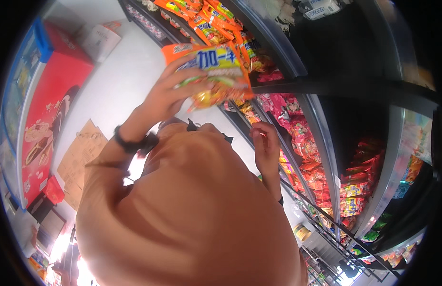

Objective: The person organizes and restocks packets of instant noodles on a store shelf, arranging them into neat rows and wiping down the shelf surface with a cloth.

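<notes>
Orange-sleeved left hand point(171, 95) fingers clamped around an orange snack packet point(213, 71), right hand point(267, 143) loosely curled, empty, beside the snack shelf point(321, 138).

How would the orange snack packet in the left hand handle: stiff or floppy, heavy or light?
The snack packet looks soft and probably crinkly: it bends around the left hand. Likely light, since one hand lifts it easily. Its glossy film may be slippery.
</notes>
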Demonstrator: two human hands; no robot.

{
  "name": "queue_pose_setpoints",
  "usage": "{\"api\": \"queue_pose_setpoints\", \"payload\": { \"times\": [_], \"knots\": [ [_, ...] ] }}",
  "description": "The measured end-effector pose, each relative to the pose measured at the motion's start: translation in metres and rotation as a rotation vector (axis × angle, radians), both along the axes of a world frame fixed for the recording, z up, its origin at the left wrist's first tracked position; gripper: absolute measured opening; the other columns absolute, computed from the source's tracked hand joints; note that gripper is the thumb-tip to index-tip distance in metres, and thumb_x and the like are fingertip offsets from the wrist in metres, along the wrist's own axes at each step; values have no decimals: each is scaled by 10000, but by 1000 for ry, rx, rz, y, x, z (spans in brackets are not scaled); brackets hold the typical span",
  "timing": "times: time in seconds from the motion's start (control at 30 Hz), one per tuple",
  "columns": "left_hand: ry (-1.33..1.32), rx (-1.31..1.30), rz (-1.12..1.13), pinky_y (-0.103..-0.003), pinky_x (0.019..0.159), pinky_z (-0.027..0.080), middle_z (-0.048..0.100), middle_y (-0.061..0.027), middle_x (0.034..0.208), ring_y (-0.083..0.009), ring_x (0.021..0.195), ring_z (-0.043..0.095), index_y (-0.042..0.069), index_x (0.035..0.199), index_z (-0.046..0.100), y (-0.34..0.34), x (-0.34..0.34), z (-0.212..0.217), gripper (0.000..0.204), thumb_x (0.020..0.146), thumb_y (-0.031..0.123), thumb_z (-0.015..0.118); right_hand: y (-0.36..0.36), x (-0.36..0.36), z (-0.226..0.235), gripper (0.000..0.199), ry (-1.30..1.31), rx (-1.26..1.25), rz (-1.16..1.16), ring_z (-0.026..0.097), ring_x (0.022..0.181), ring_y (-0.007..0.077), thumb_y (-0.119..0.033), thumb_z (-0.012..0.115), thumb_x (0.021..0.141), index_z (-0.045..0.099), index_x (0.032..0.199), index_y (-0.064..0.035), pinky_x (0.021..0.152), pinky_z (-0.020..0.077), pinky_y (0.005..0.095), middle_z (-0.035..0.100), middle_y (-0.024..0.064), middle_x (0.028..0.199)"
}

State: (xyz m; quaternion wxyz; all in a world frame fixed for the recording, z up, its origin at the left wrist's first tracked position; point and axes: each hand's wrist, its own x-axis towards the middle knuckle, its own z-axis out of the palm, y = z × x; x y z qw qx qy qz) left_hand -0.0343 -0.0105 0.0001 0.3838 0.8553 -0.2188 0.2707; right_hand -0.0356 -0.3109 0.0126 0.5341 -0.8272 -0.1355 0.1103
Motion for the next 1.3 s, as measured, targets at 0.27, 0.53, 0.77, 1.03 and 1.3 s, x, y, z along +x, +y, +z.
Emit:
{"api": "queue_pose_setpoints", "payload": {
  "times": [0.27, 0.53, 0.77, 1.03, 1.3],
  "knots": [
    [-170, -131, -538, -453, 938, 441, 574, -72, 1148, -375, 1193, 413, 156, 979, 687, -2, -10, 63, 270, 732, 45, 683, 15, 2, 55, 867, 630, 766, 72, 346, 1277, 236, -374, 605, 816, 118, 1403, 38, 1033, 287, 354, 297, 176, 1404],
    [-332, 95, -908, -533, 950, 421, 456, 1, 1291, -270, 1221, 417, 275, 1207, 508, -103, 37, 88, 510, 757, 95, 667, -86, -49, 95, 599, 353, 534, -368, 539, 1060, 184, -180, 686, 746, 414, 1246, 8, 931, 386, 313, 554, 96, 1172],
    [-300, -440, -420, -431, 875, 442, 558, -116, 1069, -307, 1033, 536, 74, 948, 665, -160, 42, 68, 337, 651, -76, 617, -167, 11, 144, 470, 29, 497, -636, 530, 1087, 201, -112, 599, 843, 398, 1257, -16, 946, 416, 365, 519, 84, 1213],
    [-135, -348, -196, -378, 776, 458, 555, -130, 1018, -293, 897, 556, 30, 934, 651, -174, -6, 43, 320, 662, -90, 533, -228, 240, 120, 444, 192, 351, -428, 565, 1047, 197, -147, 668, 809, 480, 1202, -63, 832, 513, 352, 556, 82, 1165],
    [139, -409, 458, -318, 717, 453, 595, -149, 880, -275, 809, 578, -22, 884, 570, -145, -77, 5, 203, 753, -122, 454, -213, 375, 71, 398, 127, 316, -394, 571, 984, 193, -166, 659, 822, 493, 1172, -76, 834, 491, 363, 574, 62, 1094]
  ]
}}
